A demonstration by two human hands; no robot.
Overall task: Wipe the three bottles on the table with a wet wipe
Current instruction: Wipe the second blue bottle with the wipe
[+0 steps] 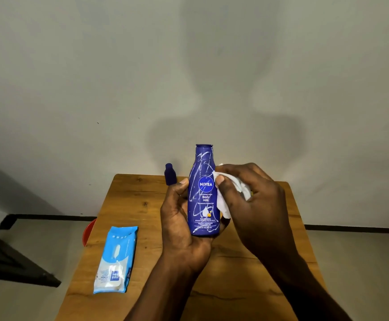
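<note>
My left hand point(179, 225) holds a tall blue Nivea lotion bottle point(204, 193) upright above the wooden table point(142, 228), gripping its lower half from the left and below. White scribble marks cover the bottle's front. My right hand point(256, 200) holds a crumpled white wet wipe point(223, 202) pressed against the bottle's right side. A small dark blue bottle point(170, 174) stands at the table's far edge, just left of the held one. No third bottle can be seen; my hands hide part of the table.
A light blue pack of wet wipes point(117, 258) lies flat on the table's left side. A red object point(89, 230) peeks out beyond the left edge. A pale wall rises behind the table, and a dark piece of furniture point(8, 258) stands at the far left.
</note>
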